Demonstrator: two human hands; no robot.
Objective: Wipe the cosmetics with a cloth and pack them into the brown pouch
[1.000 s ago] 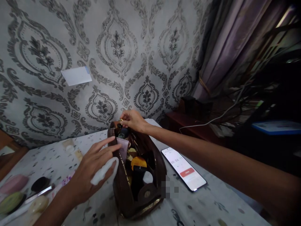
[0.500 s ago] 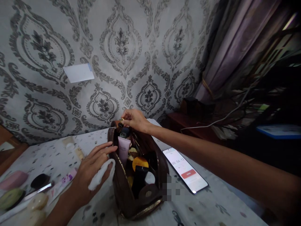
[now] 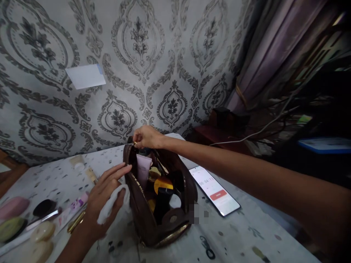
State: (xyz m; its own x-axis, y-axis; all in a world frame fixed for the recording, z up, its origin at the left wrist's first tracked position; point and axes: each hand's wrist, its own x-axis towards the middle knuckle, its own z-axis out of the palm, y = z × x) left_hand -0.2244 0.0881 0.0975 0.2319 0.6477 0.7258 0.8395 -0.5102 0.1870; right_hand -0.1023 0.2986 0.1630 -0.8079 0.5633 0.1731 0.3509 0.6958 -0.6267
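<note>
Left hand (image 3: 105, 197) has got a white wad (image 3: 111, 206) tucked against its thumb, fingertips resting on the open brown bag (image 3: 137, 208) just right of them, while the right hand (image 3: 149, 137) is pinching some tiny gold bit (image 3: 135, 143) at the bag's far end, pinkish tube (image 3: 143, 170) right below those fingers.

One head-worn camera looks forward and down from above and behind the left hand (image 3: 102, 193) and right hand (image 3: 149, 137), near enough to show both. It faces the patterned wall (image 3: 175, 44) beyond the right hand.
</note>
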